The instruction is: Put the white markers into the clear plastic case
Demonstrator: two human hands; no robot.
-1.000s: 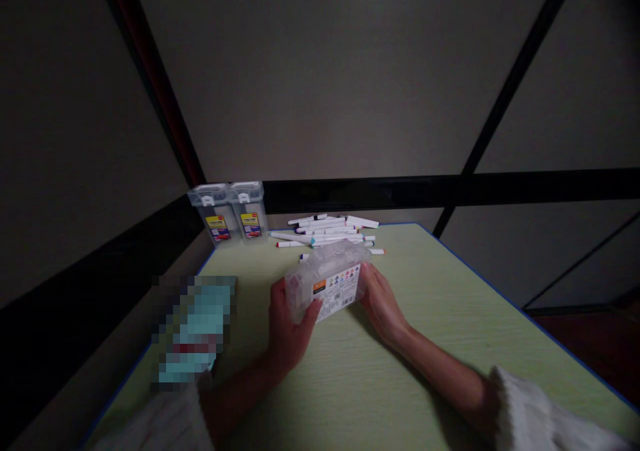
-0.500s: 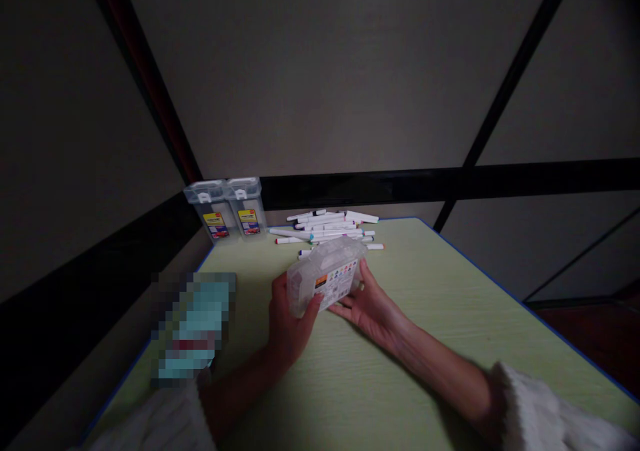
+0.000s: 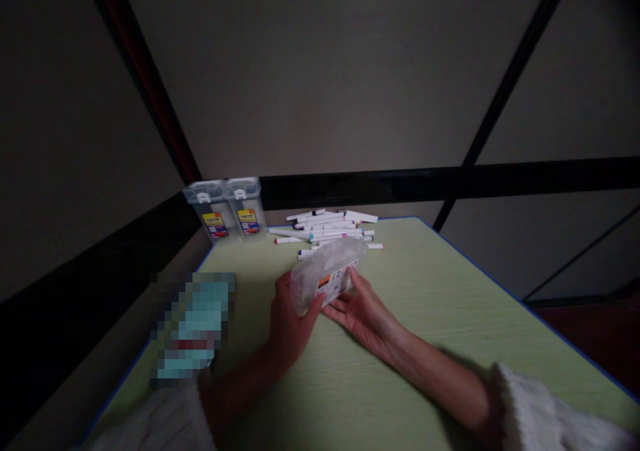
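Observation:
A clear plastic case [image 3: 327, 262] with a white and orange label is tilted above the table, between both hands. My left hand [image 3: 291, 318] grips its left end, thumb on the label side and fingers behind. On the lower right, my right hand [image 3: 364, 309] holds the case with the thumb over the label's right part and the fingers beneath the bottom edge. Just behind the case lies a loose heap of white markers [image 3: 325, 226] with coloured ends. Whether anything is inside the case cannot be made out.
Two clear lidded boxes [image 3: 249, 211] with yellow labels stand at the back left corner. A blurred-out teal object [image 3: 197, 328] lies at the left. The pale green table [image 3: 425, 291] has a blue edge and meets a grey panelled wall [image 3: 325, 91] at the back.
My right hand has slid down and left on the case, its thumb moving from the right edge onto the label. The case has turned slightly in my hands.

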